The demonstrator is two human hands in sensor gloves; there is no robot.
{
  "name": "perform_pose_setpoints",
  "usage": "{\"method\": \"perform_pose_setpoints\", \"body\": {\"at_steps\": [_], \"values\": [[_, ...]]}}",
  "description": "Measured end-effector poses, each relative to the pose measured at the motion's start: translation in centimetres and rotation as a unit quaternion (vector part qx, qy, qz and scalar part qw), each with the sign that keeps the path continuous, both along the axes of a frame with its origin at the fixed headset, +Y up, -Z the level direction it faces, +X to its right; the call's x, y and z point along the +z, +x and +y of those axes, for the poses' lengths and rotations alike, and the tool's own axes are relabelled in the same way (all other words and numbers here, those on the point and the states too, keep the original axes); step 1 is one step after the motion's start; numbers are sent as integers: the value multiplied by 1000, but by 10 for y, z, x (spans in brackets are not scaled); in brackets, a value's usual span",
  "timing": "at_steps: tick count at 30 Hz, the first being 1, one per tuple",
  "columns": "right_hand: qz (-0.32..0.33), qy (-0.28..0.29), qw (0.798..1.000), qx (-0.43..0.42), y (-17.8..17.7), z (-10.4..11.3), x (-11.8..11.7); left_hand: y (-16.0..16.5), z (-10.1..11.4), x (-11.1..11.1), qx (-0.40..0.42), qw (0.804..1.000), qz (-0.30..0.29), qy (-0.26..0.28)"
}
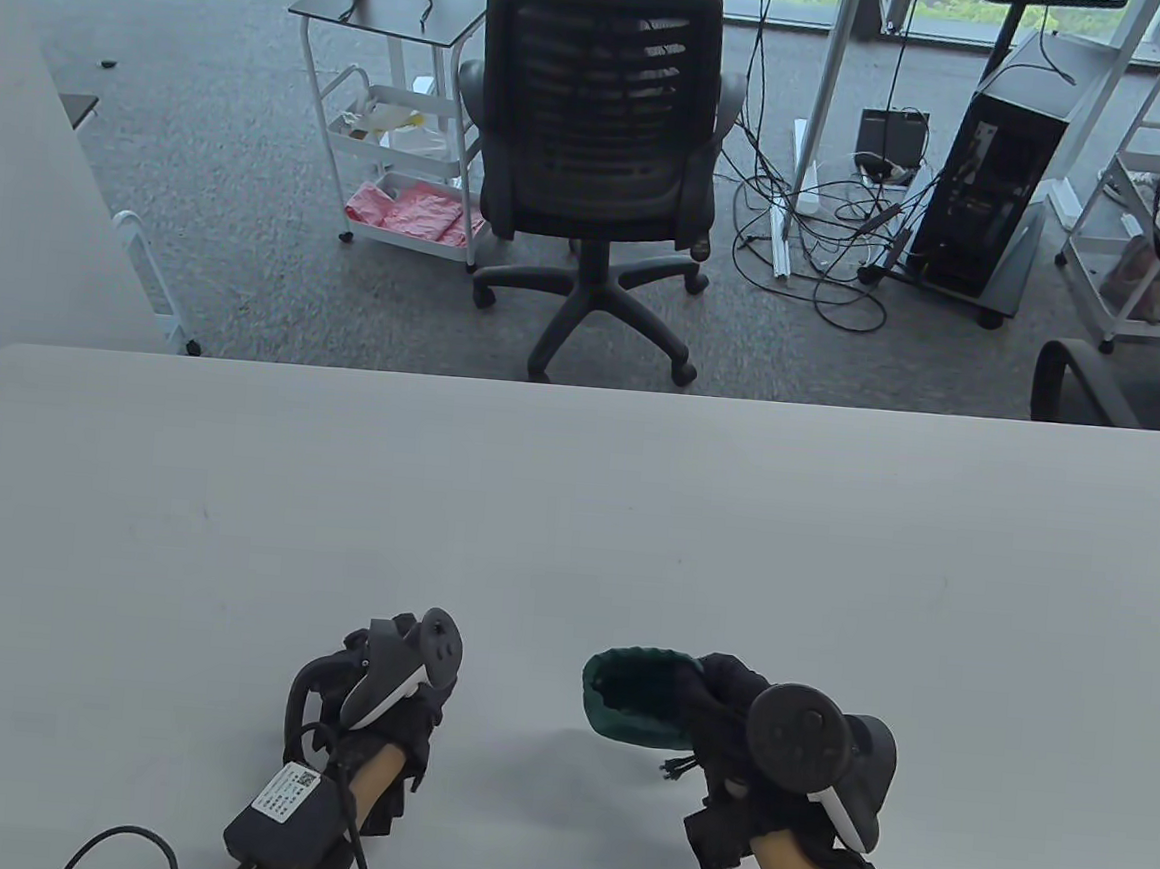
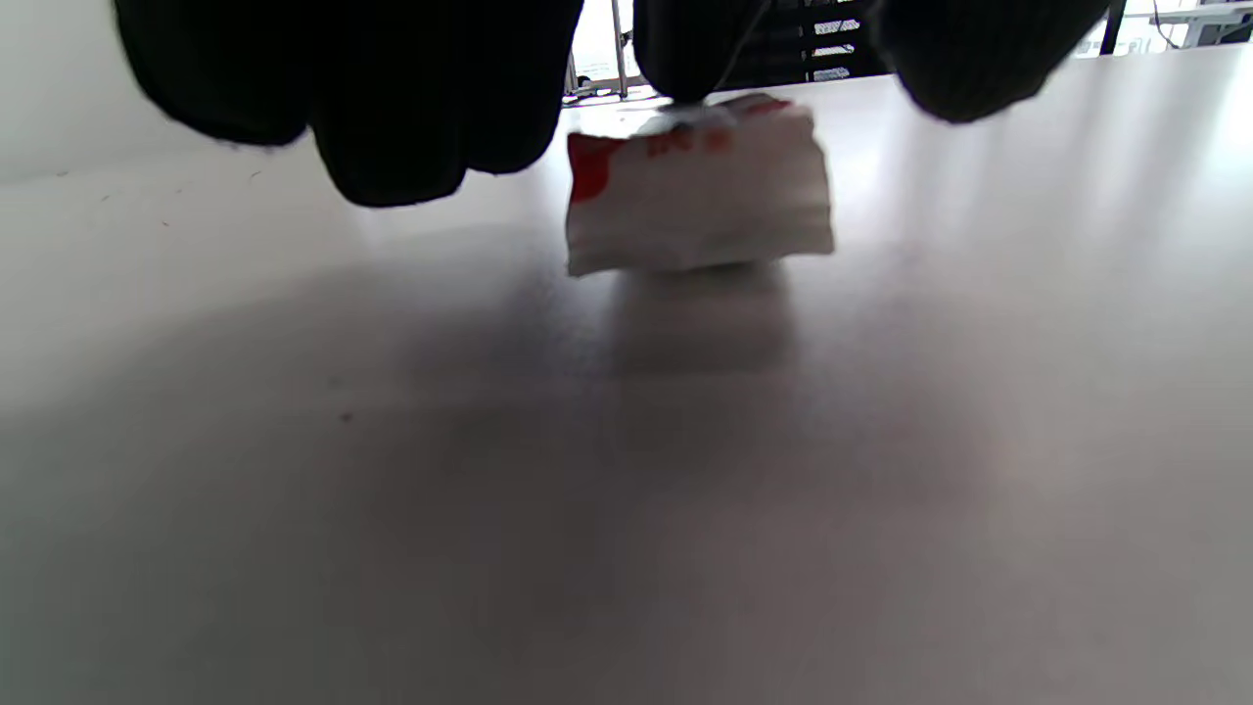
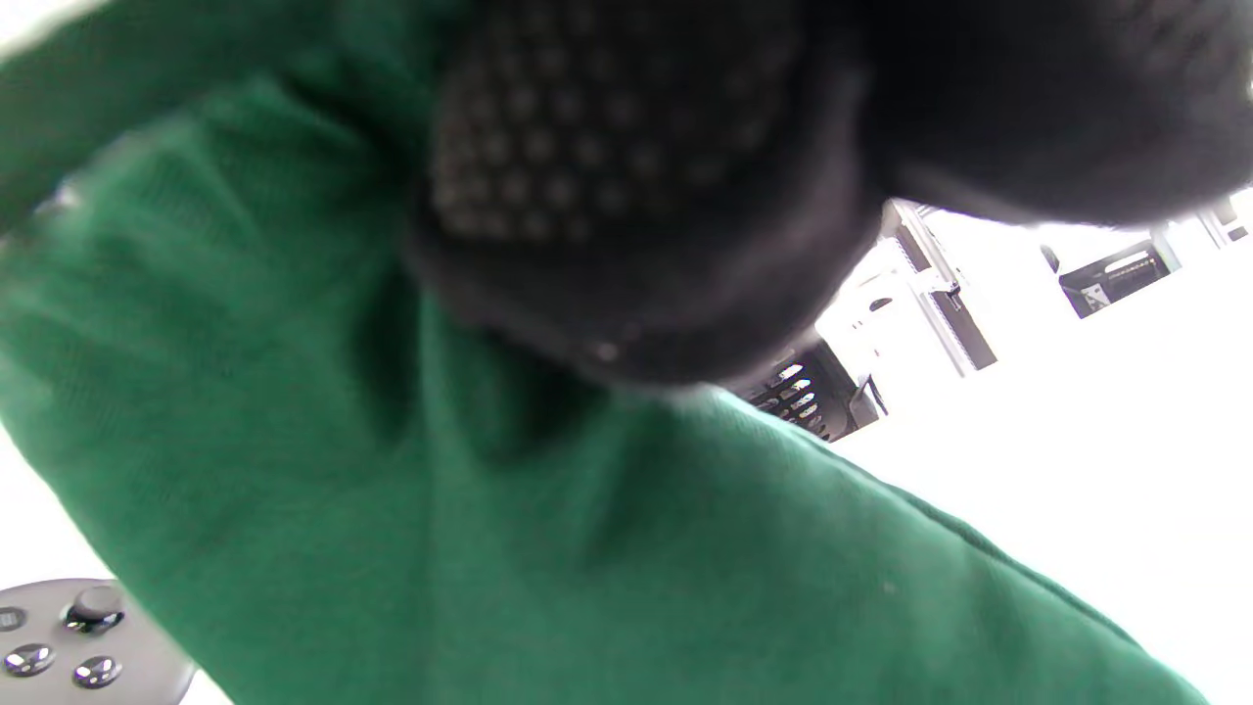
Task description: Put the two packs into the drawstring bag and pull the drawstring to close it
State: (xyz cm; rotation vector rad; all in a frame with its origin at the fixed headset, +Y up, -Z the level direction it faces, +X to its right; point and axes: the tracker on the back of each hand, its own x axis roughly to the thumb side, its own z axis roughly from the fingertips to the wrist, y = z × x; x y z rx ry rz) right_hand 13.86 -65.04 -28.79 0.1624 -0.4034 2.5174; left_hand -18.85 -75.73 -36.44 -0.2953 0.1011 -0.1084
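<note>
My left hand point(image 1: 389, 700) is down near the table's front edge, and in the left wrist view 2 fingertips point(image 2: 685, 49) pinch the top of a white and red pack point(image 2: 697, 196), whose bottom edge sits at or just above the table point(image 1: 574, 514); I cannot tell if it has lifted clear. My other fingers on that hand hang curled beside it, holding nothing. My right hand point(image 1: 727, 727) grips the green bag point(image 1: 634, 700) by its side, fingers bunched into the cloth, with the mouth turned toward my left hand and gaping. The bag's cord ends point(image 1: 674, 766) dangle just below my right palm. I see only 1 pack; the other may already be in the bag, but the inside is too dark to tell. The pinch on the pack is narrow, right at its top seam, so I judge it could swing or slip free on the way across. My grip on the bag squeezes the cloth, and that could fold the mouth partly closed, so the pack may catch on the rim and push the bag back instead of going in. If I tip the mouth too low, anything inside could slide out. The loose cord could also get tucked inside with the pack.
</note>
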Motion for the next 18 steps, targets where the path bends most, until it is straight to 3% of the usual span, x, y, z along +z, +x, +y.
{"method": "perform_pose_setpoints", "body": {"at_steps": [8, 18], "values": [[-14, 1, 1000, 13, 5, -3, -3, 9, -9, 0, -47, 999, -23, 10], [-23, 0, 1000, 7, 10, -3, -3, 9, -8, -1, -45, 999, -4, 10]]}}
